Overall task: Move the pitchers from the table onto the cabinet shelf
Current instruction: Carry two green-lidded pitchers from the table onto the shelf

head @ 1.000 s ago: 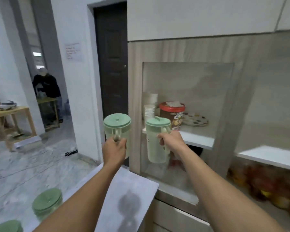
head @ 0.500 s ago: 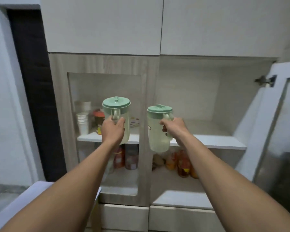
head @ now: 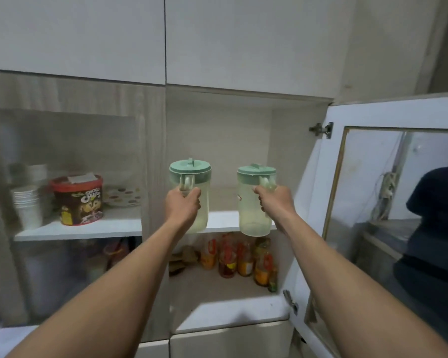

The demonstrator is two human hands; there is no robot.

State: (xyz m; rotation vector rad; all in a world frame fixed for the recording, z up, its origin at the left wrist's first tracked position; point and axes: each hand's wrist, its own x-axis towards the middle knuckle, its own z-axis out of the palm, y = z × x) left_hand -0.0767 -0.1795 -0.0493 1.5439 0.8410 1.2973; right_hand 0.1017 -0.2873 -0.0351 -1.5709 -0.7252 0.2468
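Two clear plastic pitchers with pale green lids hang in front of the open right cabinet bay. My left hand (head: 183, 206) grips the handle of the left pitcher (head: 190, 177). My right hand (head: 274, 205) grips the handle of the right pitcher (head: 252, 210). Both pitchers are upright and held at the front edge of the white cabinet shelf (head: 221, 220), their bases level with or just below it. I cannot tell whether either base touches the shelf.
The cabinet's glass door (head: 398, 202) stands open at the right. Behind the shut left glass door sit a Choco Chips tub (head: 79, 200), stacked paper cups (head: 27, 205) and a dotted plate (head: 123, 196). Several bottles (head: 241, 257) stand on the lower shelf.
I have turned from the table to face the cabinet and come closer. Both pitchers have moved rightward and forward into the open right bay, level with the shelf.
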